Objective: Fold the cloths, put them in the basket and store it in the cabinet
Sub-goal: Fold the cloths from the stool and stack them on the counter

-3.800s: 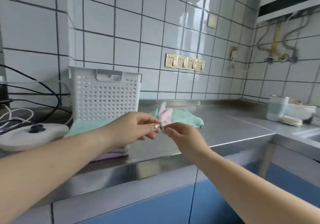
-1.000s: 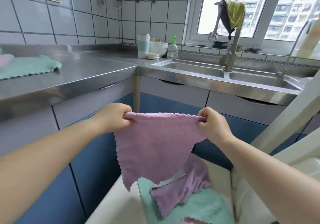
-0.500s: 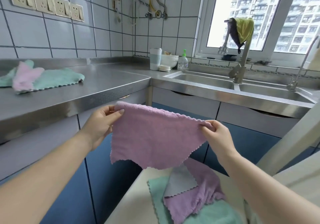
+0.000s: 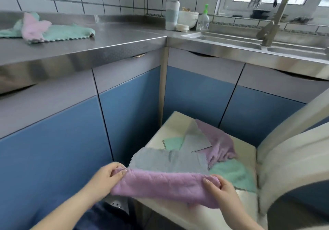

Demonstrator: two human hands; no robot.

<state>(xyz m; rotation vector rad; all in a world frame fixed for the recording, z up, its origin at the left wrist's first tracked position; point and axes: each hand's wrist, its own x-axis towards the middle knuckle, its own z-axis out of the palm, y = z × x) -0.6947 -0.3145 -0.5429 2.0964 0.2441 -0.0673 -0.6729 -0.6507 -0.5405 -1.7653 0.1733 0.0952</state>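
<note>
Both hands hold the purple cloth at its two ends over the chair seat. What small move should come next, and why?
Probably bring the held edge forward over the grey side to finish the fold. The left hand and right hand pinch the ends of the purple cloth, which is only partly turned over, its grey underside lying flat on the chair seat. The other loose cloths there wait unfolded.

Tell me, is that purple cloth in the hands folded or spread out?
Partly folded. The fuzzy purple cloth is doubled over, grey underside showing, left hand and right hand pinching its ends.
</note>
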